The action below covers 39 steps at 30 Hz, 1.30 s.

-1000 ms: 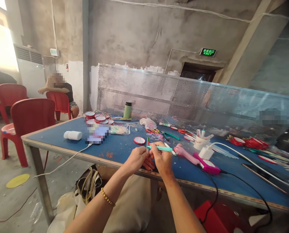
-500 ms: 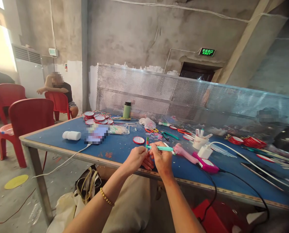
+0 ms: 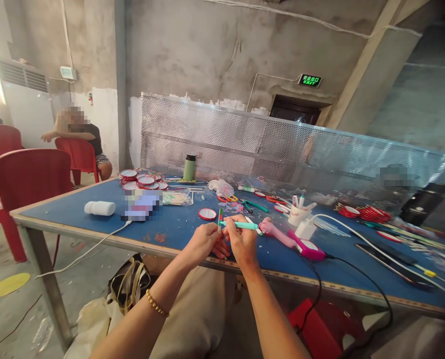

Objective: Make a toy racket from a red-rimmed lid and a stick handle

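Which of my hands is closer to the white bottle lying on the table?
Left. Your left hand is to the right of the white bottle, apart from it; your right hand, holding the turquoise pen, is farther right.

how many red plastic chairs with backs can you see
3. The nearest chair stands left of the table; a second chair is behind it, cut off by the picture's left edge; the third chair is with the seated person. Others may be hidden.

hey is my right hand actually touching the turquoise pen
Touching: the head view shows the right hand gripping the turquoise pen, which sticks out on both sides.
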### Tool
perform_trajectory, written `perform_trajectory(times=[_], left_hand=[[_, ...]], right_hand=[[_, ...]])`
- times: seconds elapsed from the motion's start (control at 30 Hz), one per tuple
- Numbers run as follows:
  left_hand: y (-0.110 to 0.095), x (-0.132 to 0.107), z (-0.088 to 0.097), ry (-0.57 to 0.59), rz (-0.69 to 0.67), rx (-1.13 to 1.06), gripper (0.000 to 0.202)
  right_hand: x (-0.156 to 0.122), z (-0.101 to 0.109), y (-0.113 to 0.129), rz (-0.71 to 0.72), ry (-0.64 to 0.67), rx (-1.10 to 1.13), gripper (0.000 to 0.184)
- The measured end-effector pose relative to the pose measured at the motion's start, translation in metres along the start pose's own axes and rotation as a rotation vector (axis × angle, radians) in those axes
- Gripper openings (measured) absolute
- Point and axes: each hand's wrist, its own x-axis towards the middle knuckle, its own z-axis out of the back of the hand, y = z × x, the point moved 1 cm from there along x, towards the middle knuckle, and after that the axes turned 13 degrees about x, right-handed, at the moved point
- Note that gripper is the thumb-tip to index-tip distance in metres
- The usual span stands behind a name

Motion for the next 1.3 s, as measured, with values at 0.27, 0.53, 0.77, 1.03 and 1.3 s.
perform_trajectory(times=[0.27, 0.53, 0.77, 1.03, 1.3], left_hand=[[0.0030, 0.0005, 0.0001, -0.005, -0.015, 0.002, 0.030], [0.0011, -0.0001, -0.0003, -0.017, -0.008, 0.008, 0.025], [0.0010, 0.0000, -0.0003, -0.014, -0.011, 0.008, 0.026], [0.0002, -0.0012, -0.0004, -0.014, -0.008, 0.014, 0.029], [-0.0016, -0.0011, -0.0008, -0.012, 0.000, 0.013, 0.027]], right_hand=[[0.0010, -0.0005, -0.0005, 0.011, 0.025, -0.009, 0.025], [0.0024, 0.0001, -0.0020, 0.021, 0.017, -0.021, 0.023], [0.0012, 0.0000, -0.0027, 0.008, 0.004, -0.005, 0.022], [0.0009, -0.0001, -0.0027, 0.027, 0.023, -0.032, 0.023], [0.0007, 0.0003, -0.0004, 0.025, 0.005, -0.035, 0.022]])
